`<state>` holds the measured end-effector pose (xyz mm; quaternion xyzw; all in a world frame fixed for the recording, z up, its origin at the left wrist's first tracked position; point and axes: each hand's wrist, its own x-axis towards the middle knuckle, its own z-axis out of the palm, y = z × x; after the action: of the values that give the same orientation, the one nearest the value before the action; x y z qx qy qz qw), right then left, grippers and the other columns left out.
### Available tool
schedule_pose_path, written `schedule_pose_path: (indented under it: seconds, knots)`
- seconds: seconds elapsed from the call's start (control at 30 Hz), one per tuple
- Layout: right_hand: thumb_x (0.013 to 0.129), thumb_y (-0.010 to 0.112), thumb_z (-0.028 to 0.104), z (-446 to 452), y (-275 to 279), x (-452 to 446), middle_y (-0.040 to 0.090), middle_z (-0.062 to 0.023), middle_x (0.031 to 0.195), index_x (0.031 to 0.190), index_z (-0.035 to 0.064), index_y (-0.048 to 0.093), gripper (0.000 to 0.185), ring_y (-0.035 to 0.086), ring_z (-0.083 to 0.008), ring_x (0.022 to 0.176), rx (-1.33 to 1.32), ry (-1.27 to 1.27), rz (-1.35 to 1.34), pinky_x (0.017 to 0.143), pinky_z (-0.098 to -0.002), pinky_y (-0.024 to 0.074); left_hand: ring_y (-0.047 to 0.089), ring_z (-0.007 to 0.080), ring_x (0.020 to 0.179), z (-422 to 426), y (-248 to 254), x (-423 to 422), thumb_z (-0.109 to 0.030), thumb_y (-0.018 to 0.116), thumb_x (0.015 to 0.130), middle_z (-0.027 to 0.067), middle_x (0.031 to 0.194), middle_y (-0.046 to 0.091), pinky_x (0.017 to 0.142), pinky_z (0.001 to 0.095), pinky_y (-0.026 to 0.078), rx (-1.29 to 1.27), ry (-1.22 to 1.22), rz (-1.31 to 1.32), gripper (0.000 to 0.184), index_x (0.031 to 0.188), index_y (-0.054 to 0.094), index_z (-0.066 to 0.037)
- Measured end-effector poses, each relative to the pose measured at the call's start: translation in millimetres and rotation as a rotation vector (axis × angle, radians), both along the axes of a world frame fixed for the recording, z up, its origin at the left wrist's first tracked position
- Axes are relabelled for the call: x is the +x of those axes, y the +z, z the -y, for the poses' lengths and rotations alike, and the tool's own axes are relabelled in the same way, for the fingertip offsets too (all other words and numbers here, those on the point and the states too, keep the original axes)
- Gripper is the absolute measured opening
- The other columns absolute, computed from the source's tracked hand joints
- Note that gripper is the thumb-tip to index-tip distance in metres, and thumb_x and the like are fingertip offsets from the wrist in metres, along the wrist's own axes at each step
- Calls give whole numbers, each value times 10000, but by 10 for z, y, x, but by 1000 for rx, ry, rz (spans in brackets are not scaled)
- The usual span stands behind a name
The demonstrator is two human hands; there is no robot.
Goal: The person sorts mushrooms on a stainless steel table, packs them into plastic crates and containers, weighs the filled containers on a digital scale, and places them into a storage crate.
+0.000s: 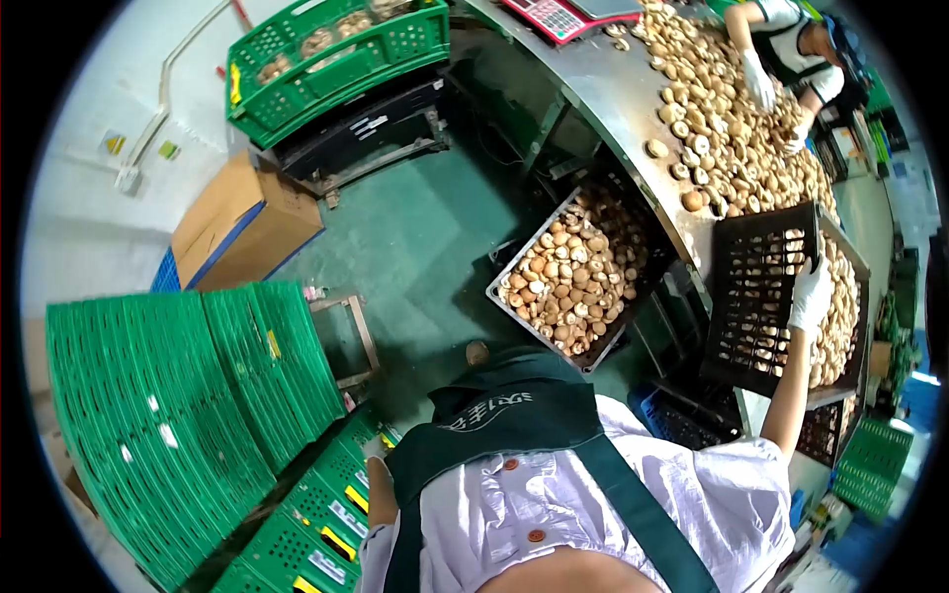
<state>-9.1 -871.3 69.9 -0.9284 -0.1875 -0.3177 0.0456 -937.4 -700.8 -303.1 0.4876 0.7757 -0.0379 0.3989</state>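
Observation:
My right hand (812, 298), in a white glove, grips the rim of a black slatted crate (743, 296) at the right side. Mushrooms (840, 314) fill this crate, which is tilted at the corner of the metal table. My left hand (374, 448) hangs low at my left side, beside the green crates. Only a little of its white glove shows past my apron, and its fingers are hidden.
Loose mushrooms (712, 109) cover much of the metal table (603, 89), where a co-worker's gloved hands (759, 84) handle them. Another mushroom-filled crate (494, 291) stands below. Stacked green crates (178, 395) and a cardboard box (237, 222) are at left; red scales (544, 18) sit on the table.

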Motion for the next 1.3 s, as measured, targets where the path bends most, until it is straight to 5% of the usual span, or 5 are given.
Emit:
schedule_pose_path:
  seconds: [0.07,0.2,0.77,0.87,1.3]
  knots:
    - [901,496,312,-86,77,-90,667,-153,851,1082,104,586,290,643,-343,715,-47,-77,-15,615,-435,512,603,244,652,-267,-777,-279,-278,660,787,38,780,627,550,396,477,145,-906,-221,269,991,614,-108]
    - [911,483,306,-119,95,-128,652,-186,856,1073,87,595,294,632,-351,715,-27,-128,-28,613,-426,510,566,145,580,-1217,724,1460,-247,595,855,12,762,603,478,289,437,-20,183,383,230,1021,647,-97]
    - [828,618,277,-333,123,-237,654,-65,777,1043,189,611,233,637,-259,655,79,-308,140,531,-342,493,625,177,767,-5033,1855,3686,-206,629,826,76,886,688,736,282,487,33,-1231,-18,254,1028,673,-57]
    - [808,628,267,-409,125,-233,651,-70,799,1037,165,578,255,641,-261,712,109,-333,149,589,-364,507,582,131,647,-5162,2433,4425,-198,592,875,35,928,662,564,253,468,-92,-762,149,222,1042,654,-65]
    - [828,617,156,-1244,304,-857,520,-136,1284,1271,94,495,464,506,-296,1154,200,-505,151,982,-372,400,573,64,668,-5238,3141,7130,-200,588,891,2,927,638,574,201,449,-264,-1321,519,289,1141,616,-59]
